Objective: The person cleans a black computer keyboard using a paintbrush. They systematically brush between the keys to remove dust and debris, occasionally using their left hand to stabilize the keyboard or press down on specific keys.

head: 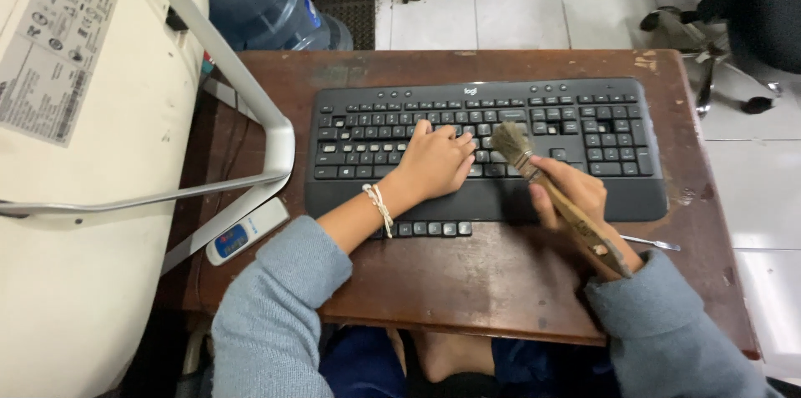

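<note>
- Brush [534, 173]: worn wooden handle, splayed bristles touching keyboard [617, 127] keys at its middle.
- Right hand [571, 193] fist-wrapped around the handle.
- Left hand [434, 163] flat, fingers spread on keys.
- Keyboard: black plastic, centred on scuffed brown table [467, 277].
- Loose keycaps [430, 229] rowed just below keyboard.

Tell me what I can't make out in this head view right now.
- Keys under the left hand: covered by the palm and fingers.
- Brush handle middle: wrapped by the right hand.
- Metal tool: its near end hidden behind the right wrist.
- Loose keycaps: legends too small.
</note>
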